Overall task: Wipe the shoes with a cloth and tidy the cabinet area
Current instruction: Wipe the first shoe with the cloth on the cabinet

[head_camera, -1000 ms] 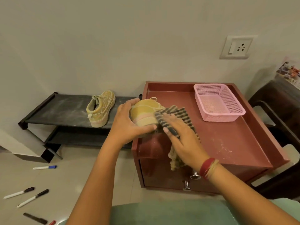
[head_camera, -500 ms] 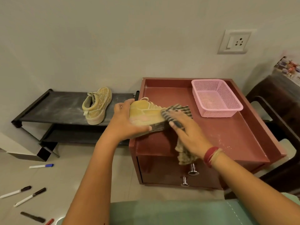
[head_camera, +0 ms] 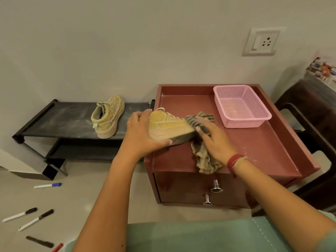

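Note:
My left hand grips the heel end of a yellow shoe, held on its side over the front left of the red cabinet top. My right hand presses a checked cloth against the shoe's toe; the cloth's loose end hangs down past the cabinet's front edge. The matching second shoe stands on the black shoe rack to the left.
A pink basket sits at the cabinet's back right. Two drawer knobs stick out in front. Several markers lie on the floor at the left. A dark chair stands right of the cabinet.
The shoe has turned more onto its side and my right hand with the cloth has slid from over the shoe's top toward its toe. The view has shifted slightly.

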